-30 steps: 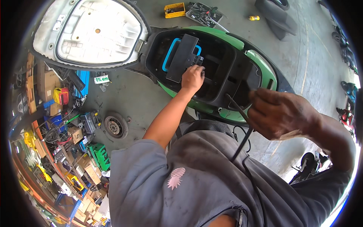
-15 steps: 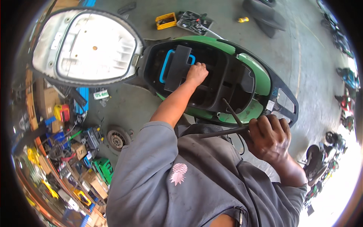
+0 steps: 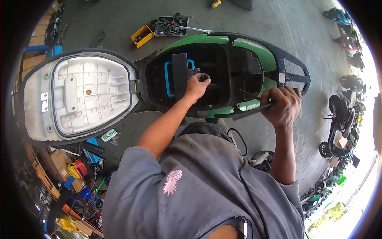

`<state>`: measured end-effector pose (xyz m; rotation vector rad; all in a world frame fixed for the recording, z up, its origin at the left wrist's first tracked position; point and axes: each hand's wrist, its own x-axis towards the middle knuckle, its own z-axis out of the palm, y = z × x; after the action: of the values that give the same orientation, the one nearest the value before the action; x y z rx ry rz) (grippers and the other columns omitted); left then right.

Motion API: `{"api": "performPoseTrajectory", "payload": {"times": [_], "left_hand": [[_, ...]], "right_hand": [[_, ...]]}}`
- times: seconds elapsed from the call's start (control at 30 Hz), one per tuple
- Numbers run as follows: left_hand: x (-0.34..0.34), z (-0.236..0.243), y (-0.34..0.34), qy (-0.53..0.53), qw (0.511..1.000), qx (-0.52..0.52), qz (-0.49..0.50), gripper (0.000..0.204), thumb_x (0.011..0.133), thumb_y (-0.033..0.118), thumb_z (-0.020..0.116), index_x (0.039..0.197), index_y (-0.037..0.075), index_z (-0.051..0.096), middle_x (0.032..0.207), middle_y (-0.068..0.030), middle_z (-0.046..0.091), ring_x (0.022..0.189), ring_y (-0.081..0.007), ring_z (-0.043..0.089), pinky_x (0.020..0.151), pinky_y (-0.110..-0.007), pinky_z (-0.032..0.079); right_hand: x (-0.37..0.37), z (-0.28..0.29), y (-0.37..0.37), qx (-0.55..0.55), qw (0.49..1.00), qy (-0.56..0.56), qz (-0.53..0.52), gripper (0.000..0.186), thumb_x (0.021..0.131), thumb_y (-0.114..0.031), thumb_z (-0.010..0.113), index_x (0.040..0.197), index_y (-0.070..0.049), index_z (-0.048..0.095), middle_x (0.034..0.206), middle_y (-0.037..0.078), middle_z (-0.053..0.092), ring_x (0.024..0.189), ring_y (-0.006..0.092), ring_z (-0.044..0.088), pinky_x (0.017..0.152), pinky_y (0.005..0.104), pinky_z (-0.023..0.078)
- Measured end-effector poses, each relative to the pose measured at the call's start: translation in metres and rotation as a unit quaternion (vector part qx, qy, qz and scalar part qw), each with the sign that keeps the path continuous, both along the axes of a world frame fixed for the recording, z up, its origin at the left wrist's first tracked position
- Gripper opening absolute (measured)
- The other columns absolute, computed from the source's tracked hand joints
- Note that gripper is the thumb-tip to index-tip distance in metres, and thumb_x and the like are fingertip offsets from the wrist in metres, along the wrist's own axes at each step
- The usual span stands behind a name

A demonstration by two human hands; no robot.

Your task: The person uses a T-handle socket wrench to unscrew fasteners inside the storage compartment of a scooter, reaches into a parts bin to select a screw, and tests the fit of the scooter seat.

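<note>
The left hand is loosely curled, thumb and fingertips drawn nearly together beside the small dark part at the edge of the black panel; whether it has hold of anything, I cannot tell. The right hand is clenched round a dark tool, from which a thin length and a thicker one lean left; whether they are one piece is unclear. The panel lies across a blue loop handle, inside the storage compartment of the green scooter, at the end nearest the raised seat.

To work well here, I would settle the left fingertips squarely on the small part, keep the wrist out of the line of sight, and hold the tool's thin end well away from those fingers and the green bodywork.

Compared with a second ago, the thicker length points left along the scooter's near side rather than down across the shirt, and the small part shows above the left fingers instead of under them.
</note>
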<state>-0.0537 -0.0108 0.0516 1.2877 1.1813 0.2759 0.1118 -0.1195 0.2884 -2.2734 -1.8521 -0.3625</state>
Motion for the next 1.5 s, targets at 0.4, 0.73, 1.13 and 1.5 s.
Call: {"api": "performPoseTrajectory", "payload": {"times": [0.4, 0.73, 1.13, 1.5], "left_hand": [[-0.002, 0.006, -0.003, -0.275, 0.834, -0.453, 0.156, 0.014, 0.092, 0.013, 0.058, 0.104, 0.006, 0.062, 0.09, -0.0047, 0.064, 0.089, -0.0198, 0.065, 0.085, -0.034, 0.054], [0.048, 0.015, 0.024, -0.372, 0.789, -0.439, 0.214, 0.013, 0.094, 0.008, 0.055, 0.103, 0.002, 0.063, 0.102, -0.0113, 0.067, 0.097, -0.023, 0.066, 0.092, -0.035, 0.054], [0.063, 0.0, 0.04, -0.327, 0.834, -0.408, 0.174, 0.014, 0.089, 0.008, 0.063, 0.103, 0.004, 0.064, 0.1, -0.0069, 0.066, 0.093, -0.0188, 0.065, 0.088, -0.032, 0.055], [0.075, -0.021, 0.05, -0.324, 0.841, -0.408, 0.145, 0.015, 0.087, 0.009, 0.066, 0.102, 0.006, 0.065, 0.099, -0.0051, 0.067, 0.093, -0.0175, 0.064, 0.087, -0.032, 0.053]], "right_hand": [[-0.008, 0.032, -0.03, 0.256, 0.966, 0.025, 0.014, 0.033, 0.068, 0.001, 0.062, 0.053, -0.007, 0.034, 0.051, 0.007, 0.033, 0.047, 0.0237, 0.035, 0.053, 0.0338, 0.028], [0.035, 0.013, -0.012, 0.295, 0.953, 0.064, -0.006, 0.033, 0.069, -0.001, 0.064, 0.055, -0.007, 0.035, 0.052, 0.007, 0.036, 0.048, 0.0236, 0.037, 0.054, 0.0328, 0.03], [0.077, -0.016, -0.012, 0.204, 0.963, 0.161, -0.077, 0.041, 0.079, -0.008, 0.067, 0.055, -0.005, 0.034, 0.053, 0.008, 0.031, 0.049, 0.0259, 0.033, 0.054, 0.0341, 0.029], [0.086, -0.037, -0.054, 0.024, 0.845, 0.446, -0.293, 0.032, 0.091, -0.024, 0.064, 0.075, 0.0, 0.051, 0.06, 0.004, 0.042, 0.059, 0.0131, 0.033, 0.051, 0.0297, 0.03]]}}
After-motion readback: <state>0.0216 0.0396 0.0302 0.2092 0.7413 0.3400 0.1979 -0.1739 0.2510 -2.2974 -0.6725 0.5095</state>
